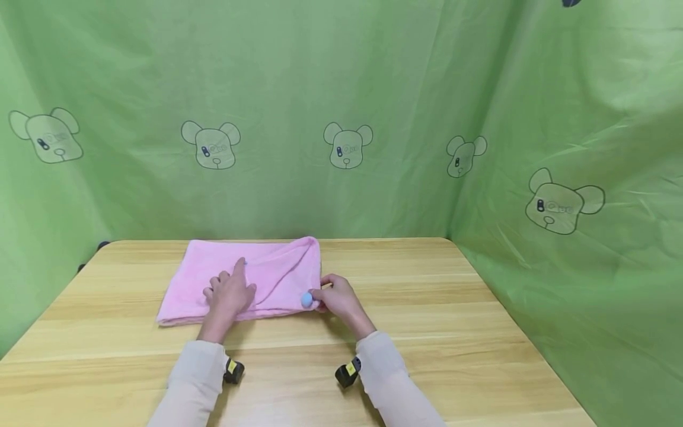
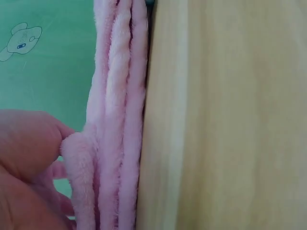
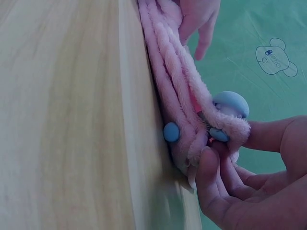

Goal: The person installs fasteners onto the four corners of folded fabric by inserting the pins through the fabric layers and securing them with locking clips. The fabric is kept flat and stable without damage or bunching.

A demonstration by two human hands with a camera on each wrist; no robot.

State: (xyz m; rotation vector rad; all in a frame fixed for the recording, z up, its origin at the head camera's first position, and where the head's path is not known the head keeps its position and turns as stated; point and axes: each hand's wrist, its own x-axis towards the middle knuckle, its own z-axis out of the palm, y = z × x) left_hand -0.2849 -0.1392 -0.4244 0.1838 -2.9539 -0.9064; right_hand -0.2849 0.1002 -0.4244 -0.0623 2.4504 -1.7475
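Observation:
A pink fluffy cloth (image 1: 200,267), folded in several layers, lies on the table. My left hand (image 1: 228,295) rests on its top with the index finger stretched forward, beside a small blue spot. At the cloth's near right corner my right hand (image 1: 341,296) pinches the edge, next to a round blue button (image 1: 306,299). The right wrist view shows that button (image 3: 231,104) on the upper layer, another blue button (image 3: 171,132) low on the side, and a third between thumb and fingers. Stacked folds (image 2: 120,96) face the left wrist camera.
The wooden table (image 1: 427,332) reaches to a green curtain (image 1: 277,71) printed with bear heads, which hangs behind and along the right side. Small black cameras (image 1: 233,371) sit on both wrists, over beige sleeves (image 1: 392,379).

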